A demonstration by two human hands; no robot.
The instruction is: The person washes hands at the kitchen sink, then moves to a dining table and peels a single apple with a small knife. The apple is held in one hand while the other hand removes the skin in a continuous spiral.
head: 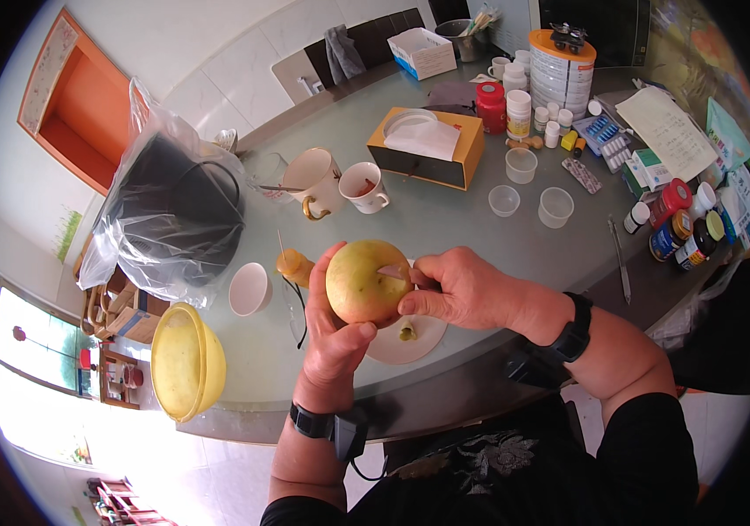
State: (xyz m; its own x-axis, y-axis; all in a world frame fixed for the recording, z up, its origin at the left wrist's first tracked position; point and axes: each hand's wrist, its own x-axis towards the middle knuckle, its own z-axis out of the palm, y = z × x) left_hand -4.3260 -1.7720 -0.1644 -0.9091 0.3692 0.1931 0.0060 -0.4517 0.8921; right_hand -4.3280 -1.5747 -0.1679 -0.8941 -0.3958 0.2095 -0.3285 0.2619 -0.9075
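A yellow-green apple (368, 281) is held above the table, its underside cupped by my left hand (332, 338), with the thumb at its lower edge. At the apple's right side, the fingers and thumb of my right hand (460, 289) are pinched around a small tool, whose blade tip (389, 271) lies against the skin. The tool's handle is hidden in my fingers. Below the apple stands a pale plate (424, 343), partly covered by my hands, with a small greenish peel piece (407, 331) on it.
A pink bowl (250, 289), an orange jar (293, 264) and glasses (297, 315) lie to the left. A yellow basin (188, 363) stands at the table's left edge. Farther back are cups (363, 187), a tissue box (425, 148) and small plastic cups (555, 207); medicine bottles (671, 235) crowd the right.
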